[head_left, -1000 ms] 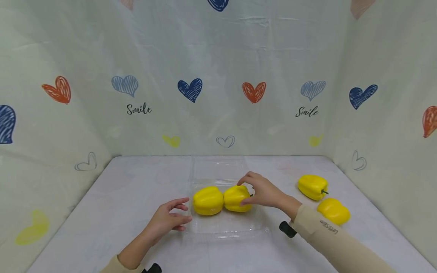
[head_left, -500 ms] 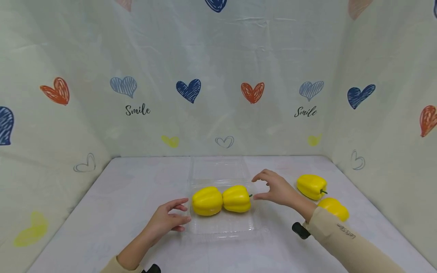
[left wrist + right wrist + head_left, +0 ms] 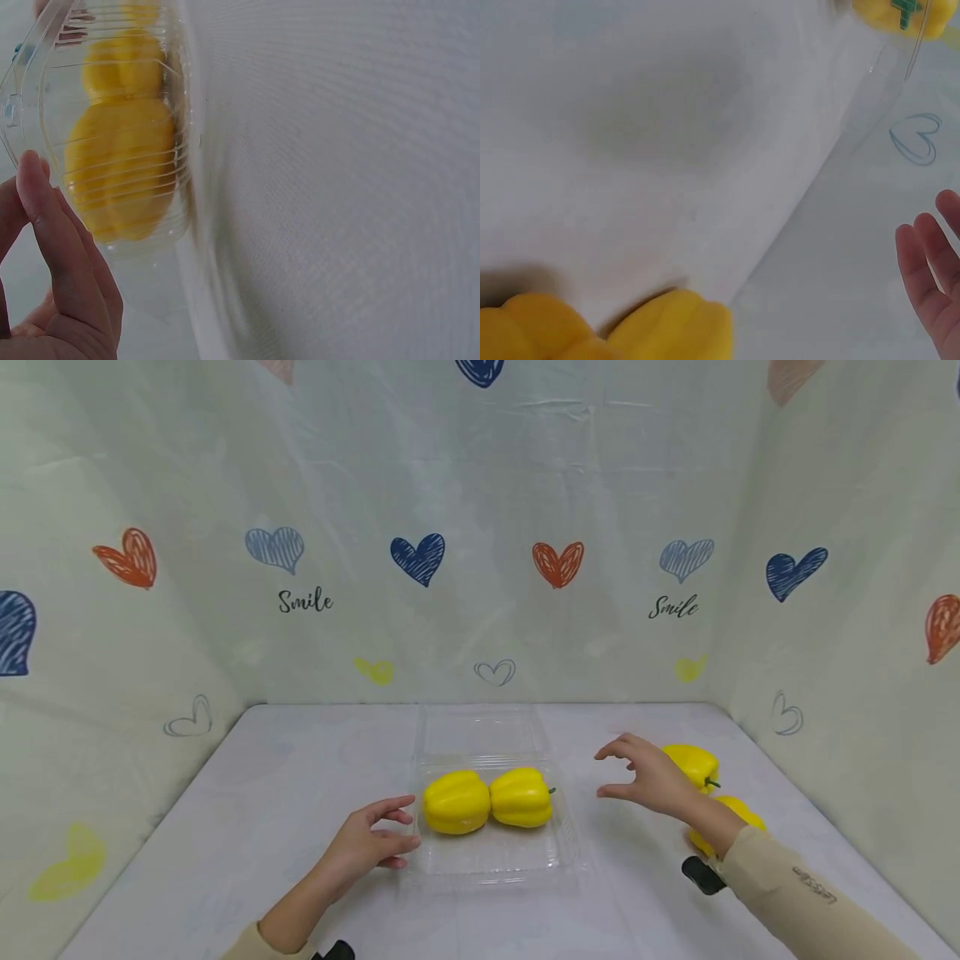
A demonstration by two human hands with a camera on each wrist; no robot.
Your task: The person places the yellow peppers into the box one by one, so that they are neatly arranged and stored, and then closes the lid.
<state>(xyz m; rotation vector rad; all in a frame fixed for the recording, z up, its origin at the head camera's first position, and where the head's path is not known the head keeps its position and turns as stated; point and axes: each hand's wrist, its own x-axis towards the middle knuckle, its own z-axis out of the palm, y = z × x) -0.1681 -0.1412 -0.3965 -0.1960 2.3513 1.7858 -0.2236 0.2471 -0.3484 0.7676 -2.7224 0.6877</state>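
Observation:
Two yellow bell peppers lie side by side in a clear plastic clamshell box point(image 3: 498, 862) with its lid point(image 3: 480, 731) folded back. The left bell pepper point(image 3: 455, 802) is nearer my left hand; the right bell pepper point(image 3: 521, 797) shows a green stem. My left hand point(image 3: 367, 842) rests its fairly straight fingertips right at the box's left rim, seen close in the left wrist view along the ribbed wall point(image 3: 184, 150). To the right of the box, my right hand point(image 3: 651, 777) hovers with thumb and fingers spread, holding nothing.
Two more bell peppers lie on the table's right side: a rear one point(image 3: 696, 765) and a front one point(image 3: 742, 810), both partly hidden by my right hand and arm. A light curtain point(image 3: 487, 485) with printed hearts encloses the back and sides of the table point(image 3: 300, 752).
My right hand has let go of the right bell pepper in the box and moved right, toward the two peppers on the table. The left hand has stayed at the rim.

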